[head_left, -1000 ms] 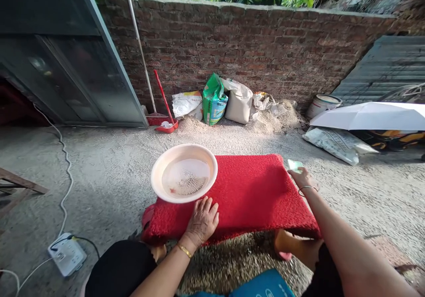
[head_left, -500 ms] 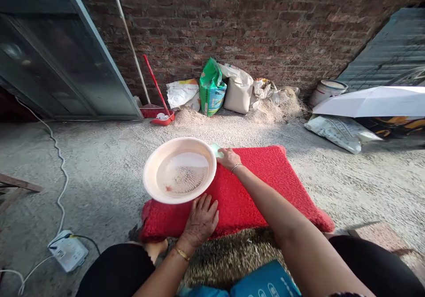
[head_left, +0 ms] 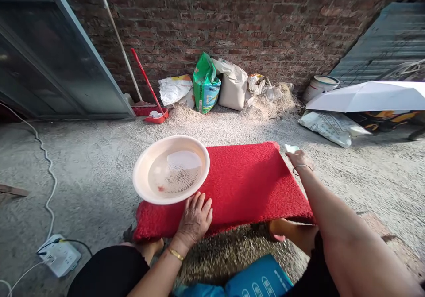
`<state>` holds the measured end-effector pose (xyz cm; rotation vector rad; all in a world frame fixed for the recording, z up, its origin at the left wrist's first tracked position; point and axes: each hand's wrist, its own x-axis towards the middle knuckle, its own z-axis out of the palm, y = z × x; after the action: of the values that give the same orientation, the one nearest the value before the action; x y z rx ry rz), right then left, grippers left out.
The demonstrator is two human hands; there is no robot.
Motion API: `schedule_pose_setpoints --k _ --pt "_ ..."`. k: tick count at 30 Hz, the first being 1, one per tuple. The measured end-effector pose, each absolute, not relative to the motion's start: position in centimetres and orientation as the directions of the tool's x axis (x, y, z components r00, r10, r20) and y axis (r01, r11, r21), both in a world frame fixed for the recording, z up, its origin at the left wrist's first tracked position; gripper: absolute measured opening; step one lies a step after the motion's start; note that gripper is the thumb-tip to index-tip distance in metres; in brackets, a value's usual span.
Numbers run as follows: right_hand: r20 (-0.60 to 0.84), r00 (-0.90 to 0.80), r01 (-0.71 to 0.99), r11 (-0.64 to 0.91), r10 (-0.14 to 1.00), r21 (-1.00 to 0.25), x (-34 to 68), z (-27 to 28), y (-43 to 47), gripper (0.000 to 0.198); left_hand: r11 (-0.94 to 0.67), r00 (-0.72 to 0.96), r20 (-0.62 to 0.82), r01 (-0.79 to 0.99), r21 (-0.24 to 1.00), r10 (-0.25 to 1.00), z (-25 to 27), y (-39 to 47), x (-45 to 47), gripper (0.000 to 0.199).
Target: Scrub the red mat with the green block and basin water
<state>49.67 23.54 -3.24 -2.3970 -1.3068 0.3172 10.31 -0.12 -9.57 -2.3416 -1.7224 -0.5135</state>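
My left hand (head_left: 195, 216) lies flat on a red fleecy cover (head_left: 245, 177), fingers stretched out and their tips close by the lower rim of a cream plastic basin (head_left: 141, 182). Water fills part of the basin, with a small reddish patch showing at its bottom. Out past the cover's right edge, my right hand (head_left: 300, 159) is closed on a small pale green object (head_left: 291, 148); the fingers hide much of it and I cannot make out its kind. The cover is draped over a low, flat support that stands before my knees.
A blue printed bag (head_left: 259, 279) lies between my legs. White power strip (head_left: 59, 255) and cable are on the concrete at left. Along the brick wall stand a red dustpan (head_left: 156, 116), a green sack (head_left: 206, 84), a beige sack (head_left: 233, 89) and a bucket (head_left: 320, 88). A white umbrella (head_left: 372, 95) is at right.
My right hand has moved right with the pale green object, from beside the basin to beyond the cover's right edge. My left hand stays by the basin. The view has shifted slightly right.
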Motion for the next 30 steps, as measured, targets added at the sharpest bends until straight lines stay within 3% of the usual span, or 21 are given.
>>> schedule_pose_setpoints --k 3,7,9,14,17,19,23,27,30 --pt "-0.075 0.563 0.708 -0.527 0.823 -0.471 49.1 -3.2 20.8 0.052 -0.305 0.261 0.389 0.951 0.056 0.884 -9.5 -0.1 10.4 0.029" --pt "-0.067 0.351 0.773 -0.329 0.934 -0.543 41.3 -4.1 16.8 0.05 -0.31 0.266 0.401 0.95 0.048 0.877 -9.7 -0.2 10.3 0.03" --pt "-0.052 0.166 0.822 -0.167 0.985 -0.544 36.0 -4.5 14.6 0.048 -0.311 0.268 0.4 0.949 0.046 0.876 -9.9 -0.2 10.2 0.03" --pt "-0.045 -0.146 0.903 0.115 0.988 -0.414 26.5 -4.9 11.6 0.048 -0.311 0.265 0.406 0.949 0.05 0.875 -9.8 -0.1 10.1 0.029" --pt "-0.006 -0.203 0.935 0.192 0.979 -0.299 26.4 -4.9 12.3 0.049 -0.312 0.264 0.415 0.949 0.052 0.871 -9.7 -0.1 10.2 0.029" --pt "-0.036 -0.106 0.958 0.093 0.994 -0.273 28.9 -4.8 13.4 0.049 -0.315 0.266 0.419 0.948 0.052 0.868 -9.7 -0.1 10.2 0.029" --pt "-0.112 0.24 0.917 -0.263 0.964 -0.302 38.2 -4.5 15.3 0.053 -0.319 0.272 0.422 0.947 0.045 0.865 -9.9 0.0 10.3 0.029" --pt "-0.096 0.494 0.812 -0.499 0.864 -0.303 49.0 -4.1 15.3 0.054 -0.315 0.271 0.423 0.948 0.036 0.865 -9.8 -0.1 10.3 0.029" --pt "-0.07 0.656 0.677 -0.626 0.752 -0.388 53.9 -3.8 14.5 0.054 -0.316 0.272 0.422 0.948 0.035 0.865 -9.6 -0.1 10.3 0.029"
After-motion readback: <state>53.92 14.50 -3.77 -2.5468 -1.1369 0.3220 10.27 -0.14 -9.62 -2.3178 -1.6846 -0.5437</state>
